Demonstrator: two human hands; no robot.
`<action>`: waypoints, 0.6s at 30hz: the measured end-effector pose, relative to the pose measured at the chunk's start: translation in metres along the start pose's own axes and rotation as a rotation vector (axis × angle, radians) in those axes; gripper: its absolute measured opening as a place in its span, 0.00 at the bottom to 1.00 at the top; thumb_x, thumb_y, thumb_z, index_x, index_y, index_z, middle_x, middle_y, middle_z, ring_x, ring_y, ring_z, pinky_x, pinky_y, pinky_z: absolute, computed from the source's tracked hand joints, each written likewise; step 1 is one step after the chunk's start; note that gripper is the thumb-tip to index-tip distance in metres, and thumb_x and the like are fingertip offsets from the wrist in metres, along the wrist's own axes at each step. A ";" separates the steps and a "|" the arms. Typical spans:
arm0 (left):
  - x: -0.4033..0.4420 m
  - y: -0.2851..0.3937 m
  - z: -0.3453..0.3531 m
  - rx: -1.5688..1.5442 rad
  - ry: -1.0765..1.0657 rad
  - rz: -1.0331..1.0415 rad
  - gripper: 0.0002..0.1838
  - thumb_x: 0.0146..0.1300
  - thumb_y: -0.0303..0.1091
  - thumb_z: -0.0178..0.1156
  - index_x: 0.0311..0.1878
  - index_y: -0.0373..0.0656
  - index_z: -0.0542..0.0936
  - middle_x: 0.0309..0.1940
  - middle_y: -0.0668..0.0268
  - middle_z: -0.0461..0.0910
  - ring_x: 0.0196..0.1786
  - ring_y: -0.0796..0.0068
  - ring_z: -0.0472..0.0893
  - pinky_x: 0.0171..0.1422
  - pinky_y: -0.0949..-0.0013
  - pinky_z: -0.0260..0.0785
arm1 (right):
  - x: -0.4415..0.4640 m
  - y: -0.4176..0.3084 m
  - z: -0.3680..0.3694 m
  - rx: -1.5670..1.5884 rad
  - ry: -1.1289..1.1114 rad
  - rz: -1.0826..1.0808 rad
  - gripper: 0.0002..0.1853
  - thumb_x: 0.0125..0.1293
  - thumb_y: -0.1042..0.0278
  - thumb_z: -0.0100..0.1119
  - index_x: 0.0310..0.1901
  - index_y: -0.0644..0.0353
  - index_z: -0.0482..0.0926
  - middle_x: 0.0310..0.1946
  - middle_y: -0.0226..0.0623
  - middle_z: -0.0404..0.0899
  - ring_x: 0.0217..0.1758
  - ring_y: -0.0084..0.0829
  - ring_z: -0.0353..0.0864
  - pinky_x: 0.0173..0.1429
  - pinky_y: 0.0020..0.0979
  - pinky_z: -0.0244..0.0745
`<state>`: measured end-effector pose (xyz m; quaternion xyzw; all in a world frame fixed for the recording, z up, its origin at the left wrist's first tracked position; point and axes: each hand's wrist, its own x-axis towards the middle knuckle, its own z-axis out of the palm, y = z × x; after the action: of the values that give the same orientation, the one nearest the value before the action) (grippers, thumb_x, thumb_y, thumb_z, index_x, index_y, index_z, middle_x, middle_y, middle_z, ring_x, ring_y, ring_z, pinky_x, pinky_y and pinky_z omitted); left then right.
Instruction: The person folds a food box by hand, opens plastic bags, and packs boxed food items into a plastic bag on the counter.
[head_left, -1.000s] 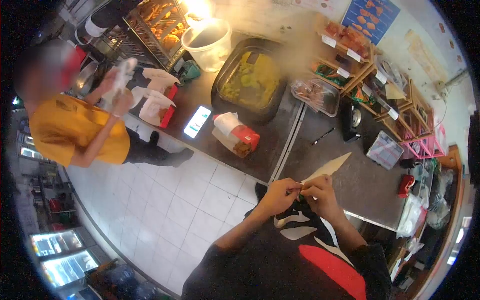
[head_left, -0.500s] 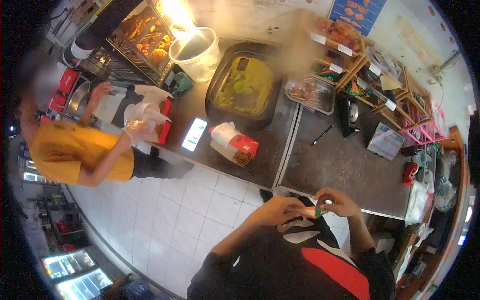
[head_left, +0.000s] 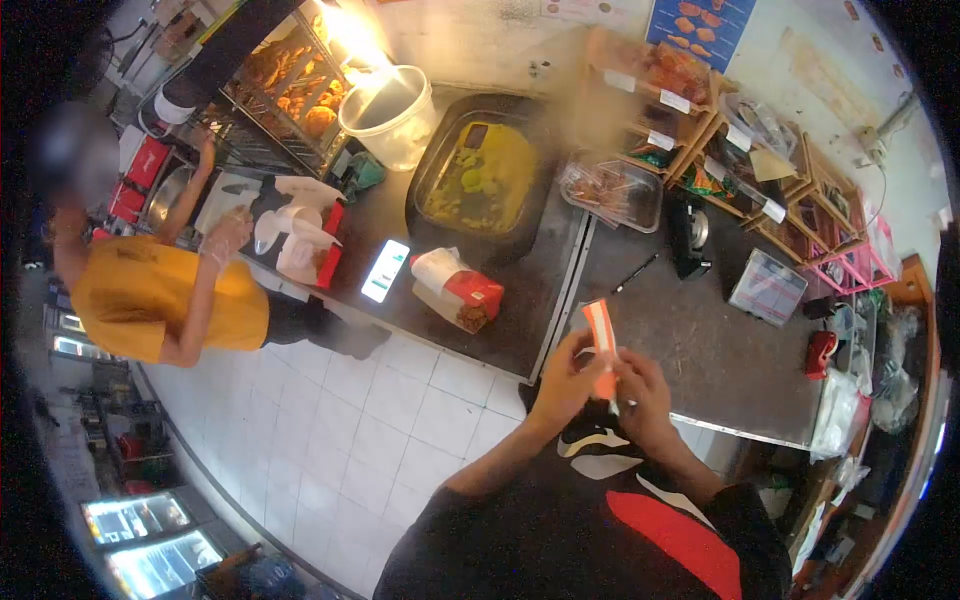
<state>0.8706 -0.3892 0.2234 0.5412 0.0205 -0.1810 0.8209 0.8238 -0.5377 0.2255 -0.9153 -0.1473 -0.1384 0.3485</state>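
Note:
A narrow orange and white packet [head_left: 600, 325], like a sachet, stands almost upright in front of my chest. My left hand [head_left: 568, 378] pinches its left side between thumb and fingers. My right hand [head_left: 643, 392] is closed around its lower right part, which the fingers partly hide. Both hands are over the front edge of the dark counter [head_left: 665, 345]. Left of them on the counter lies a red and white food carton [head_left: 460, 285] with browned food at its open end. Beside that carton is a lit phone [head_left: 388, 270].
A co-worker in a yellow shirt [head_left: 170, 300] stands at the left by an open red and white box [head_left: 310, 235]. Behind the counter are a tray of yellow-green food [head_left: 490, 185], a white bucket [head_left: 390, 115] and wooden racks [head_left: 715, 140]. A pen [head_left: 635, 273] lies right.
My hands have lifted the packet up and away from my body, turning it from lying sideways to almost upright. The co-worker's gloved hand has drawn back left from the red and white box.

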 end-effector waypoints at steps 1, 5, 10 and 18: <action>-0.004 -0.001 0.007 0.044 -0.004 0.036 0.19 0.65 0.28 0.56 0.57 0.33 0.69 0.42 0.63 0.77 0.46 0.75 0.77 0.54 0.72 0.70 | -0.002 0.007 -0.007 0.018 -0.018 0.053 0.26 0.54 0.78 0.61 0.57 0.52 0.74 0.48 0.45 0.74 0.49 0.45 0.75 0.50 0.37 0.73; -0.013 0.000 0.022 0.215 -0.093 0.112 0.22 0.62 0.22 0.56 0.59 0.31 0.67 0.47 0.59 0.76 0.50 0.72 0.77 0.56 0.70 0.71 | 0.002 0.011 -0.036 0.047 -0.062 0.070 0.20 0.53 0.83 0.59 0.49 0.60 0.79 0.50 0.46 0.75 0.43 0.38 0.79 0.43 0.32 0.76; -0.015 -0.012 0.026 0.308 0.009 0.199 0.13 0.59 0.20 0.61 0.48 0.33 0.77 0.42 0.58 0.80 0.47 0.76 0.79 0.47 0.74 0.74 | 0.000 0.031 -0.068 0.367 -0.041 0.179 0.16 0.53 0.78 0.63 0.46 0.59 0.81 0.45 0.42 0.80 0.43 0.37 0.82 0.49 0.32 0.76; -0.006 -0.014 0.055 0.502 0.141 0.670 0.08 0.53 0.16 0.62 0.37 0.35 0.80 0.35 0.58 0.80 0.36 0.70 0.81 0.40 0.72 0.73 | -0.002 0.041 -0.081 0.713 0.142 0.212 0.07 0.52 0.78 0.65 0.34 0.62 0.82 0.39 0.38 0.79 0.43 0.30 0.78 0.45 0.27 0.73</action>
<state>0.8515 -0.4417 0.2350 0.7123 -0.1452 0.1337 0.6736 0.8248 -0.6217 0.2586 -0.7348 -0.0663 -0.1046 0.6669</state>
